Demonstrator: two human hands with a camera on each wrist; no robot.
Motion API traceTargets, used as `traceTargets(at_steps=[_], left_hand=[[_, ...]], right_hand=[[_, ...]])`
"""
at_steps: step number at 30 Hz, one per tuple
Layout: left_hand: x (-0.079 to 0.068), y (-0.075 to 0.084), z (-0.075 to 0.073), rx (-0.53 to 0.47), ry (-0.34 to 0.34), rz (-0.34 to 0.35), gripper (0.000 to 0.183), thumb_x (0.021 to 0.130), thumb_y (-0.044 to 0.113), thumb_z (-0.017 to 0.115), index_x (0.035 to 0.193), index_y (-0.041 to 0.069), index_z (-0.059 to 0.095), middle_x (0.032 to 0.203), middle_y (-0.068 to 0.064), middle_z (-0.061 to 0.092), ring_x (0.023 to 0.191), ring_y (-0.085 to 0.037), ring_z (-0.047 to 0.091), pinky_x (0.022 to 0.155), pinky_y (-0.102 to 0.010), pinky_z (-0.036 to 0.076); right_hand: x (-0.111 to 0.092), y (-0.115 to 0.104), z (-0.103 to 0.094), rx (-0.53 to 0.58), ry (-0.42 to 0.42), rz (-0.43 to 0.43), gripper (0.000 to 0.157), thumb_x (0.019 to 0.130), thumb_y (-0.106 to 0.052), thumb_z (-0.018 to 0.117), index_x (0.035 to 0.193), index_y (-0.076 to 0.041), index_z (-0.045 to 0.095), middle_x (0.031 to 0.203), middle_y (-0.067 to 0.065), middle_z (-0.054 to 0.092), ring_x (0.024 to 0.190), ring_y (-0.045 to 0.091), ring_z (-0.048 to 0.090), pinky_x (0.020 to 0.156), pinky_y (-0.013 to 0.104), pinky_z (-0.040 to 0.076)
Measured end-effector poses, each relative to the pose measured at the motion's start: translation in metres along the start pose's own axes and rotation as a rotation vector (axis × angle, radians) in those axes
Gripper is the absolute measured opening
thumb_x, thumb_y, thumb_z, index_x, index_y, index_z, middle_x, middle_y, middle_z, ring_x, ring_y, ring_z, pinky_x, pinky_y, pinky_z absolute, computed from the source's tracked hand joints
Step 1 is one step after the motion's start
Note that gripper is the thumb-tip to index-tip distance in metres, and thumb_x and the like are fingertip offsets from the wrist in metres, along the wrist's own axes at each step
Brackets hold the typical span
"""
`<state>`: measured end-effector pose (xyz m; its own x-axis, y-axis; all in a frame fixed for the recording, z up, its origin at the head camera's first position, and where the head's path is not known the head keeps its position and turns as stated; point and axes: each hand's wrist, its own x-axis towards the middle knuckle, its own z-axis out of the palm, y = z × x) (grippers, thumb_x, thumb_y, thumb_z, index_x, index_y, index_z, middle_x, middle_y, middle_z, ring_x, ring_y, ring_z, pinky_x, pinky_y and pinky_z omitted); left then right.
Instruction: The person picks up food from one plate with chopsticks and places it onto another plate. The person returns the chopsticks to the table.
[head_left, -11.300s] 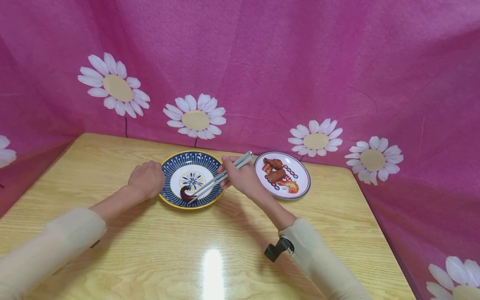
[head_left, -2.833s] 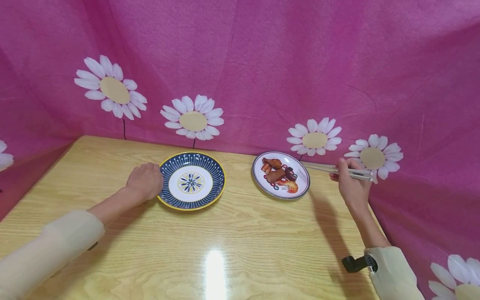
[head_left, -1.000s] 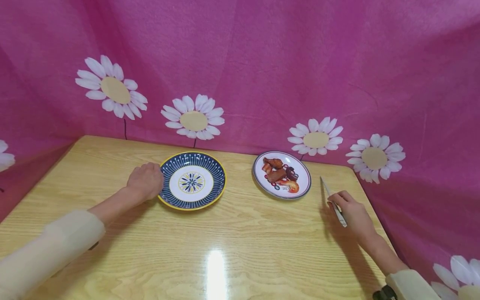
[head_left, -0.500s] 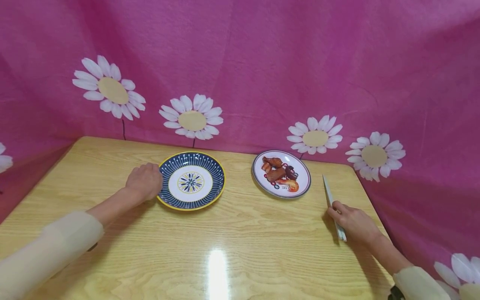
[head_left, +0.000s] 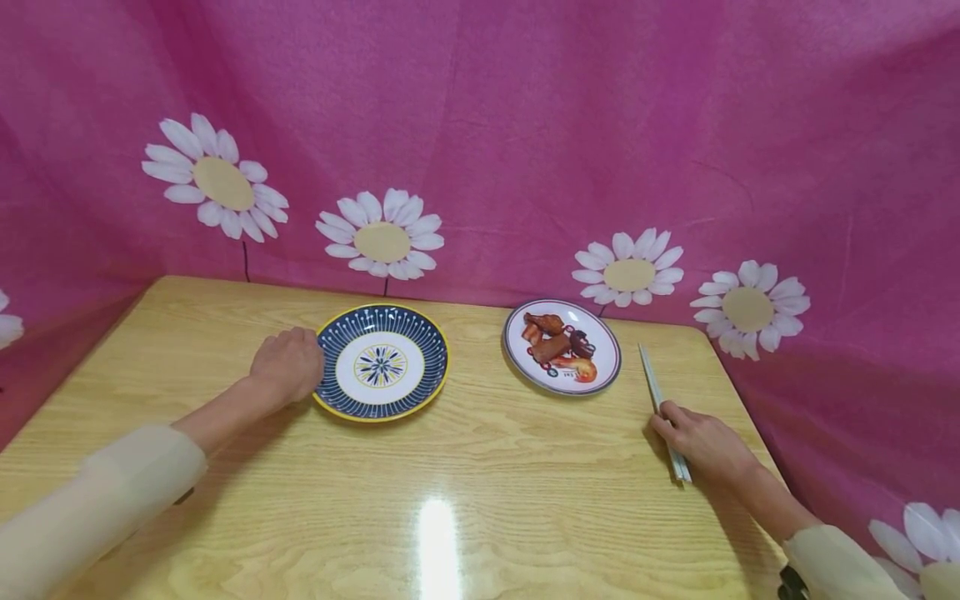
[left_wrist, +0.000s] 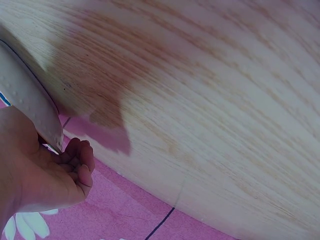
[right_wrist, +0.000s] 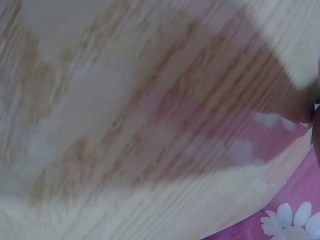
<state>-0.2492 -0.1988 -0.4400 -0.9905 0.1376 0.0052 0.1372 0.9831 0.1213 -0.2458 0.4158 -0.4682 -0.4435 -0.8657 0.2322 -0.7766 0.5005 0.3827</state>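
At the left of the head view my left hand (head_left: pixel 288 364) grips the rim of a blue-and-white plate with a yellow edge (head_left: pixel 437 392). The left wrist view has the fingers curled at the pale underside of that plate (left_wrist: pixel 31 92). On the right, my right hand (head_left: pixel 705 443) holds a pair of pale chopsticks (head_left: pixel 651 377) low at the table, side by side, tips pointing away. A smaller white plate (head_left: pixel 596 323) carries a dark curled piece (head_left: pixel 582 343), a brown block (head_left: pixel 551 347), a shrimp (head_left: pixel 581 369) and other browned food. Only a dark sliver of the right hand shows in the right wrist view.
Everything rests on a light wooden table (head_left: pixel 525 500) with a bright glare streak near the front. A pink cloth with daisies (head_left: pixel 510 150) hangs behind the table and along its sides.
Earlier the chopsticks pinched the dark curled piece in the blue plate; it now lies on the white plate. My right hand has since moved right and lowered the chopsticks, now together. My left hand stays put.
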Motion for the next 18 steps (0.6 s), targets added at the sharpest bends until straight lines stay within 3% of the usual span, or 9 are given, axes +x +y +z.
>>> traceTargets(at_steps=[2, 7, 9, 11, 14, 18], left_hand=[[-0.0004, 0.0, 0.0003, -0.001, 0.0, 0.0, 0.035, 0.099, 0.008, 0.033, 0.108, -0.019, 0.052, 0.097, -0.029, 0.055, 0.1, -0.047, 0.056, 0.085, -0.058, 0.045], [-0.0004, -0.0001, -0.0001, -0.008, 0.01, -0.003, 0.033, 0.098, 0.008, 0.032, 0.105, -0.017, 0.053, 0.098, -0.029, 0.056, 0.1, -0.047, 0.056, 0.085, -0.058, 0.044], [-0.0004, -0.0002, -0.0001, -0.014, 0.011, -0.005, 0.033, 0.098, 0.008, 0.032, 0.105, -0.017, 0.053, 0.098, -0.029, 0.056, 0.101, -0.047, 0.056, 0.085, -0.058, 0.044], [-0.0005, -0.0005, 0.0002, -0.016, 0.01, -0.007, 0.034, 0.098, 0.008, 0.031, 0.105, -0.017, 0.052, 0.1, -0.029, 0.056, 0.102, -0.048, 0.055, 0.086, -0.058, 0.043], [-0.0009, -0.0006, 0.0005, -0.019, 0.008, -0.008, 0.034, 0.098, 0.008, 0.031, 0.106, -0.018, 0.052, 0.101, -0.03, 0.056, 0.103, -0.048, 0.055, 0.087, -0.058, 0.043], [-0.0012, -0.0007, 0.0007, -0.013, 0.006, -0.005, 0.034, 0.098, 0.009, 0.032, 0.106, -0.017, 0.052, 0.1, -0.03, 0.056, 0.102, -0.048, 0.055, 0.087, -0.058, 0.043]], right_hand=[[-0.0003, 0.0, 0.0007, 0.0, -0.008, -0.002, 0.038, 0.105, 0.0, 0.015, 0.1, 0.0, 0.052, 0.095, 0.017, 0.046, 0.069, 0.026, 0.057, 0.048, 0.037, 0.051], [0.0005, -0.001, 0.0018, -0.009, -0.037, 0.016, 0.049, 0.106, -0.007, 0.002, 0.101, -0.001, 0.05, 0.096, 0.017, 0.046, 0.069, 0.026, 0.057, 0.048, 0.037, 0.051], [0.0007, -0.0018, 0.0017, -0.005, -0.059, 0.032, 0.033, 0.106, 0.001, 0.016, 0.101, -0.002, 0.049, 0.096, 0.016, 0.045, 0.069, 0.025, 0.056, 0.048, 0.036, 0.051], [0.0005, -0.0026, 0.0016, 0.0, -0.081, 0.048, 0.014, 0.098, 0.01, 0.041, 0.102, -0.002, 0.048, 0.096, 0.016, 0.045, 0.068, 0.025, 0.055, 0.047, 0.036, 0.05], [0.0004, -0.004, 0.0015, 0.002, -0.11, 0.064, 0.041, 0.074, 0.014, 0.071, 0.103, -0.002, 0.047, 0.096, 0.016, 0.045, 0.068, 0.024, 0.055, 0.047, 0.035, 0.05], [-0.0003, -0.005, 0.0021, -0.006, -0.121, 0.067, 0.048, 0.069, 0.015, 0.076, 0.102, -0.003, 0.046, 0.095, 0.015, 0.045, 0.07, 0.024, 0.055, 0.049, 0.034, 0.052]])
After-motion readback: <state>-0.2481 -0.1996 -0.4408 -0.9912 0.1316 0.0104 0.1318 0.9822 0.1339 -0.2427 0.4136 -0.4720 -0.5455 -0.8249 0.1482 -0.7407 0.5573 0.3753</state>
